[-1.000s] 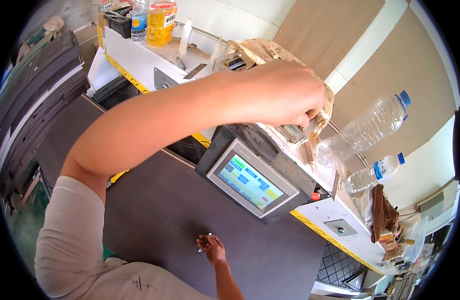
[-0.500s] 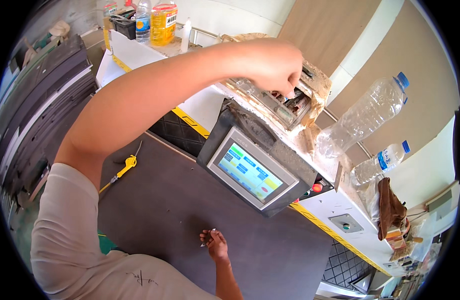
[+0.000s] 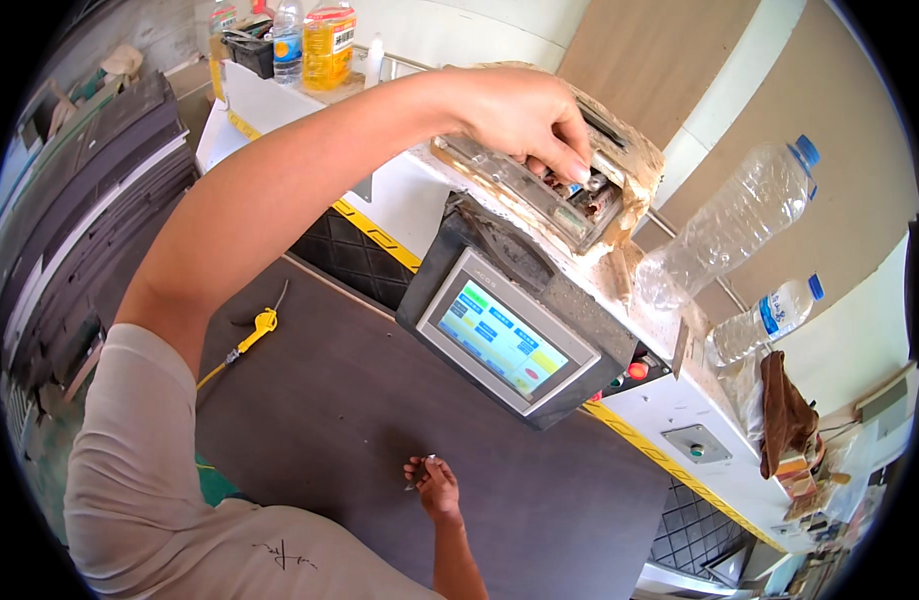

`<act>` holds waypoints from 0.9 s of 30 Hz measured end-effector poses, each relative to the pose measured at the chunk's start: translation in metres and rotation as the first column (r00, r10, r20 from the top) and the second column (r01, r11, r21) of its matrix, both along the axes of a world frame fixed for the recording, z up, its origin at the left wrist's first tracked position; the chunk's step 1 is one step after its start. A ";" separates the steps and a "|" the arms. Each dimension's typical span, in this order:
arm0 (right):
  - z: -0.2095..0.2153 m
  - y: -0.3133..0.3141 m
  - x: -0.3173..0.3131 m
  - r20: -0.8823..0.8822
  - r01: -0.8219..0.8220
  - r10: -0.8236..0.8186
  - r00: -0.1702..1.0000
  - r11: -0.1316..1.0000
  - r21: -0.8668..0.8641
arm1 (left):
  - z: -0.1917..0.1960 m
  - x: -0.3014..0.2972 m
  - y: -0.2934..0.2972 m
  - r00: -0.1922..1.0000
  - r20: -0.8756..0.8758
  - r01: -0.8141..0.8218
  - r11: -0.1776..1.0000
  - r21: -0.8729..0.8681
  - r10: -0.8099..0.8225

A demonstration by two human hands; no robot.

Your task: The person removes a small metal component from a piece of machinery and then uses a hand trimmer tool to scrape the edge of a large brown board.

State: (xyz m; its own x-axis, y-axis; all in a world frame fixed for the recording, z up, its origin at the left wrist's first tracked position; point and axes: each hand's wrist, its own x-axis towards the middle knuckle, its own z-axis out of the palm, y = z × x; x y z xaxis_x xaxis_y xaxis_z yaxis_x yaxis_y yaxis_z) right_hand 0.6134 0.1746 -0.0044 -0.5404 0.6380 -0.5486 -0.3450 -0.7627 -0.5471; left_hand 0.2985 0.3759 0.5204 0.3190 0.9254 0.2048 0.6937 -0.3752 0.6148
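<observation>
My left hand (image 3: pixel 528 118) reaches across to a worn open box (image 3: pixel 635 155) on the white ledge. Its thumb and fingers are closed together, low over a jumble of small metal and coloured pieces (image 3: pixel 592 195) in the box. Whatever may be between those fingertips is too small to make out. Over the dark brown tabletop (image 3: pixel 320 400), my right hand (image 3: pixel 439 487) is closed on a small thin metal piece (image 3: pixel 413 484), whose exact kind does not show.
A touch-screen panel (image 3: pixel 505 335) stands below the box. Right of it are a red push button (image 3: pixel 637 370), a large clear bottle (image 3: pixel 730 225) and a smaller one (image 3: pixel 765 320). A yellow air blow gun (image 3: pixel 257 330) lies at left. Dark boards (image 3: pixel 90 220) are stacked beyond.
My left hand has shifted slightly left and turned, so its thumb and fingertips now show more clearly above the box's contents. My right hand has barely moved.
</observation>
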 end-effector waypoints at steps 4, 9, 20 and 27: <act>-0.006 0.005 0.007 0.024 0.004 -0.004 1.000 1.000 0.005 | 0.005 0.015 -0.003 0.999 0.003 0.033 0.999 0.034 -0.033; 0.001 0.002 -0.005 0.066 -0.018 0.019 0.998 1.000 -0.011 | 0.010 -0.020 -0.006 0.971 0.193 -0.173 0.974 0.147 0.143; -0.002 0.007 -0.002 0.032 -0.010 0.010 0.999 1.000 -0.009 | 0.023 -0.070 -0.033 0.908 -0.296 -0.181 0.915 0.361 0.296; -0.003 0.005 -0.007 0.090 -0.010 0.012 0.996 1.000 -0.021 | 0.028 -0.092 -0.035 0.880 -0.277 -0.285 0.896 0.340 0.386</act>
State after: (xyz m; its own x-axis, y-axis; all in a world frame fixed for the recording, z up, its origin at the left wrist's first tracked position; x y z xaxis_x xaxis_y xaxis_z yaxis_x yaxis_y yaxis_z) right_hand 0.6060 0.1797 -0.0071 -0.4953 0.6206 -0.6079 -0.2869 -0.7774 -0.5598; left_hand 0.2068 0.3409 0.5480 0.0942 0.9070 0.4105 0.9509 -0.2042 0.2328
